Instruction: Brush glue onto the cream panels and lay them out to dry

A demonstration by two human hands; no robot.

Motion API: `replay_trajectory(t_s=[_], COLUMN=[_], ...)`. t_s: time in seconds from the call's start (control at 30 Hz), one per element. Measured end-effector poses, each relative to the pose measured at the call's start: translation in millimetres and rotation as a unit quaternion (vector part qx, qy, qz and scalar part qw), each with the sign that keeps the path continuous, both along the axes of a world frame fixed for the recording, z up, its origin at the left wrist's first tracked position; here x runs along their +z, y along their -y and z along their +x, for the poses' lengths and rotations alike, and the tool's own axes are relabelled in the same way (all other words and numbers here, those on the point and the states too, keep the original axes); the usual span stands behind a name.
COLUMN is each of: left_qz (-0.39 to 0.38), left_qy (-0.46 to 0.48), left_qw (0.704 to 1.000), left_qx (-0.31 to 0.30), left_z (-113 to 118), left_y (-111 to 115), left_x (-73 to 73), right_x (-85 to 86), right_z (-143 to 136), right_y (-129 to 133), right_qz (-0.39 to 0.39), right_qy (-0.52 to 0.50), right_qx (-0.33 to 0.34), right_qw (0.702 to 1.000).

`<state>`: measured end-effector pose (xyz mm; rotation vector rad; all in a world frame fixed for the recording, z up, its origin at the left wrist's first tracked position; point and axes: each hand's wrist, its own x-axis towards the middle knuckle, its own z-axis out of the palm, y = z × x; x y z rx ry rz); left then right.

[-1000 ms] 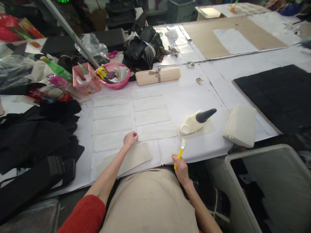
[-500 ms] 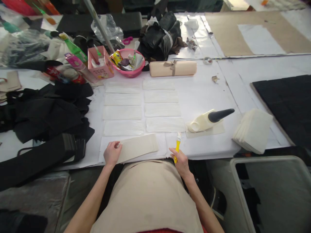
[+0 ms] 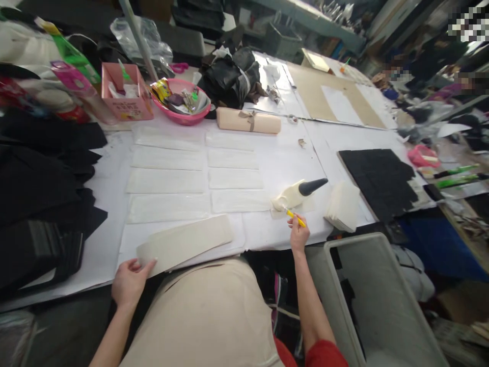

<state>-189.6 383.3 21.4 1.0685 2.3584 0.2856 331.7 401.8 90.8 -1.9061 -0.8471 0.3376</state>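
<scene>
The left hand [image 3: 129,281] is gripping the near end of a cream strip [image 3: 183,243] lying at the table's front edge. The right hand [image 3: 299,237] is holding a yellow brush [image 3: 295,216] whose tip is touching the glue bottle [image 3: 296,192]. Behind that bottle, a pink bowl [image 3: 179,114] is holding small clutter.

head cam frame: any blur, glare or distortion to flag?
Head view: strong wide-angle warp, table edges bow; left-side clutter and far right smeared by motion blur; pixelated patches top right; soft glare on the plastic bag; right hand with the yellow brush and left hand on the cream strip stay readable.
</scene>
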Motion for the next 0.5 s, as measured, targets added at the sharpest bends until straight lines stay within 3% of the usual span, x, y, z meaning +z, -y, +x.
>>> replay_trajectory(t_s=[0.2,0.3,0.5], left_qz=[0.044,0.046,0.122], left_qy=[0.029,0.043,0.156], left_qw=[0.996,0.995,0.969], left_qx=[0.077,0.076,0.145], left_z=[-9.1,-9.3,-2.8], left_y=[-0.3,-3.2,-3.2], left_x=[-12.8,-14.0,-9.2], right_x=[-11.3,-15.8,-19.7], right_z=[23.2,29.5,39.7], right_y=[-33.4,-46.0,-44.0], right_qz=[-0.063,-0.102,-0.107], right_qy=[0.161,0.225,0.279], right_qx=[0.051,0.075,0.136], right_qw=[0.984,0.966,0.944])
